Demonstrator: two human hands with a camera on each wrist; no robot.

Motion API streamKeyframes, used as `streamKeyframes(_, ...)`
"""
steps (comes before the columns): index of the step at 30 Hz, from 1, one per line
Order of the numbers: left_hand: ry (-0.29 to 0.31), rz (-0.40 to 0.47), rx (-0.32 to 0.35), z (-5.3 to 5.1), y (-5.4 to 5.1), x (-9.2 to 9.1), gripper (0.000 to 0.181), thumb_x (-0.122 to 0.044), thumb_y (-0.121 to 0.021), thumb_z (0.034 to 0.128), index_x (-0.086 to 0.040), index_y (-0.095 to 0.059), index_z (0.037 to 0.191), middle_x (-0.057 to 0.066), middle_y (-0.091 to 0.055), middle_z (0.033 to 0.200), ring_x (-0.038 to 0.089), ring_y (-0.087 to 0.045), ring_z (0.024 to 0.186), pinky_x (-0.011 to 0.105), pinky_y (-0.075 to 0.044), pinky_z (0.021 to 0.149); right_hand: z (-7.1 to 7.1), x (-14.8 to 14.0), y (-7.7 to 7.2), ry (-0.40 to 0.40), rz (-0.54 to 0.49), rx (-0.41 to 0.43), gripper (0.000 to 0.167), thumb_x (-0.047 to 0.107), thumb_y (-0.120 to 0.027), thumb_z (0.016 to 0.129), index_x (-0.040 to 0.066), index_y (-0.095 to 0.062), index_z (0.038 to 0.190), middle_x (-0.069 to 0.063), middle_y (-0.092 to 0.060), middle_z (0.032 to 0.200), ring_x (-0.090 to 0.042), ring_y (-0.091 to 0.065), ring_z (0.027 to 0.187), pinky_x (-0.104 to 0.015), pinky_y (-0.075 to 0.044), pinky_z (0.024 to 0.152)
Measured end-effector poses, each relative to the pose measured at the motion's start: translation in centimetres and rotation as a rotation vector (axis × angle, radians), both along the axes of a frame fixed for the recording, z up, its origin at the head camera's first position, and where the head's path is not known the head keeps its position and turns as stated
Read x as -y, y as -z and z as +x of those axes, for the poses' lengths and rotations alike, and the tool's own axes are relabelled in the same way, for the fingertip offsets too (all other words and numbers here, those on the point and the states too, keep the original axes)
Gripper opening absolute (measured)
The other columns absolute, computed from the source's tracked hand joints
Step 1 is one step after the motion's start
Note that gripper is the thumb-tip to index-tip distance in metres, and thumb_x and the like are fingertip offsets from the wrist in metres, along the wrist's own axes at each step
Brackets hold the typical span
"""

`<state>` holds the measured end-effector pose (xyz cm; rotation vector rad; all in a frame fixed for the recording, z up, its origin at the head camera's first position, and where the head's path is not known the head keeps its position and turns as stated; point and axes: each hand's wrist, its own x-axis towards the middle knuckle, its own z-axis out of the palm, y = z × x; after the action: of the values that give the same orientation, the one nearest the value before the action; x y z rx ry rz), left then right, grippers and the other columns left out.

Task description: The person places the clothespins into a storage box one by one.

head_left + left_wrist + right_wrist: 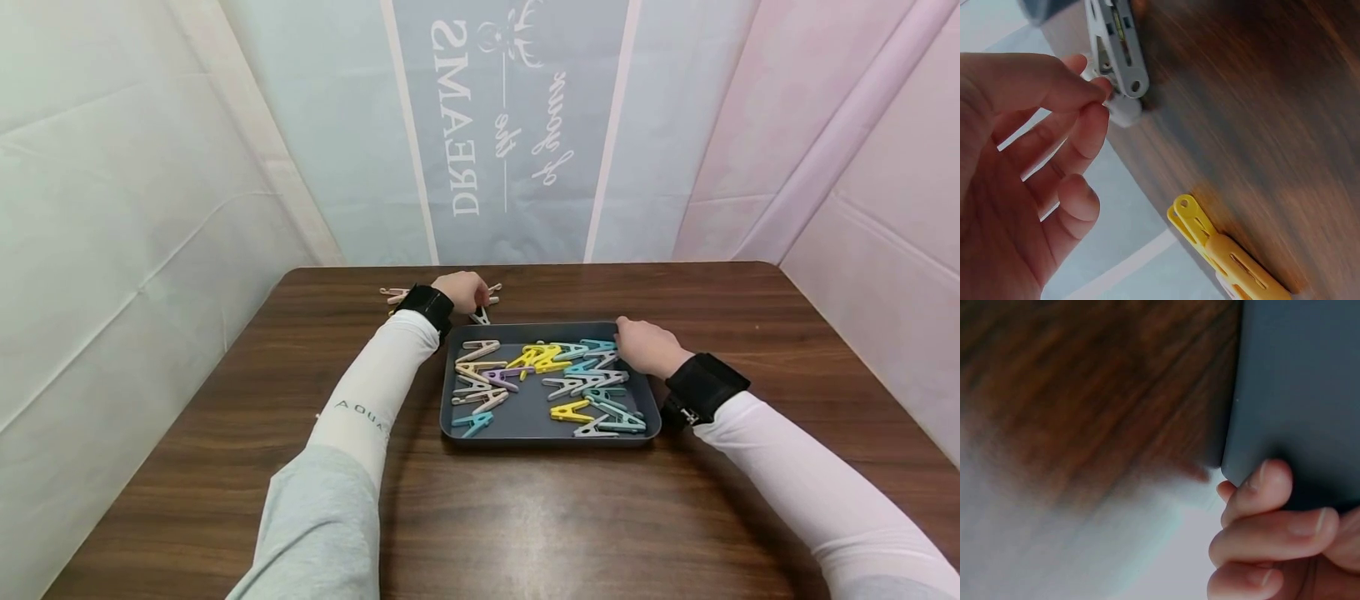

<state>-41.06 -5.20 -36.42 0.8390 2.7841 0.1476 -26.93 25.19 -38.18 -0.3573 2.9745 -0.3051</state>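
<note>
At the tray's back edge, my left hand [463, 290] pinches a grey clothespin [480, 316] between thumb and fingertips. The left wrist view shows this grey clothespin [1124, 50] beside the fingertips, its far part cut off by the frame. My right hand [649, 347] grips the right rim of a dark grey tray [525, 433]. In the right wrist view, curled fingers [1266, 534] lie against the tray's side [1297, 381]. Inside the tray lie several clothespins: yellow [570, 412], teal [472, 422], purple [502, 378], beige [480, 350] and grey ones.
Beige clothespins [393, 292] lie on the brown wooden table [300, 467] behind the left wrist. A yellow clothespin [1229, 250] lies near the table's edge in the left wrist view. Pale fabric with printed lettering [510, 125] hangs behind the table.
</note>
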Motion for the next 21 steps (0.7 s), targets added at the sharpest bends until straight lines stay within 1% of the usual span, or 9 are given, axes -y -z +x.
streamKeyframes(3,0.006,-0.010,0.020,0.0,0.3,0.3,0.038,0.006,-0.056,0.0827,-0.013,-0.072,0.112,0.005,-0.066,0.109,0.020,-0.059,0.101,0.036,-0.047,0.087,0.0,-0.1,0.0,-0.006,-0.003,0.005,0.032,0.006,-0.045,0.101,-0.019,-0.046,0.121,-0.025,-0.063,0.092,-0.030,-0.063,0.076,-0.045,-0.052,0.066)
streamKeyframes(6,0.007,-0.020,0.003,0.2,0.6,0.5,0.039,0.004,-0.057,0.0822,-0.014,-0.072,0.114,0.004,-0.065,0.107,0.019,-0.059,0.098,0.036,-0.048,0.086,0.0,-0.2,0.2,-0.008,-0.006,0.004,0.032,0.006,-0.045,0.101,-0.019,-0.046,0.121,-0.025,-0.063,0.092,-0.030,-0.063,0.076,-0.045,-0.052,0.067)
streamKeyframes(12,-0.012,-0.050,-0.030,0.9,0.2,0.4,0.023,-0.001,-0.064,0.0832,-0.015,-0.074,0.099,0.001,-0.066,0.094,0.018,-0.058,0.084,0.036,-0.049,0.076,0.0,-0.2,0.0,-0.007,-0.016,0.018,0.033,0.007,-0.044,0.101,-0.018,-0.045,0.122,-0.023,-0.062,0.091,-0.028,-0.062,0.074,-0.043,-0.051,0.064)
streamKeyframes(14,-0.017,-0.061,-0.040,1.0,0.1,0.3,0.022,-0.002,-0.065,0.0832,-0.015,-0.074,0.098,0.000,-0.067,0.095,0.018,-0.058,0.084,0.036,-0.049,0.076,0.1,-0.2,0.0,-0.005,-0.019,0.024,0.034,0.007,-0.044,0.101,-0.018,-0.045,0.124,-0.023,-0.062,0.092,-0.027,-0.061,0.073,-0.042,-0.050,0.063)
streamKeyframes(18,0.003,-0.071,-0.068,0.9,0.1,0.5,0.022,-0.002,-0.064,0.0826,-0.015,-0.075,0.096,0.000,-0.067,0.095,0.018,-0.059,0.083,0.037,-0.050,0.076,0.1,-0.2,0.0,-0.004,-0.026,0.028,0.035,0.007,-0.044,0.101,-0.019,-0.044,0.125,-0.023,-0.062,0.092,-0.026,-0.061,0.072,-0.040,-0.049,0.062)
streamKeyframes(21,0.022,-0.063,-0.102,0.8,-0.1,1.0,0.015,-0.007,-0.067,0.0816,-0.015,-0.075,0.092,0.000,-0.067,0.091,0.018,-0.058,0.080,0.036,-0.049,0.074,0.0,-0.2,-0.1,-0.007,-0.026,0.025,0.036,0.007,-0.044,0.101,-0.019,-0.043,0.126,-0.023,-0.062,0.092,-0.026,-0.060,0.071,-0.040,-0.049,0.062)
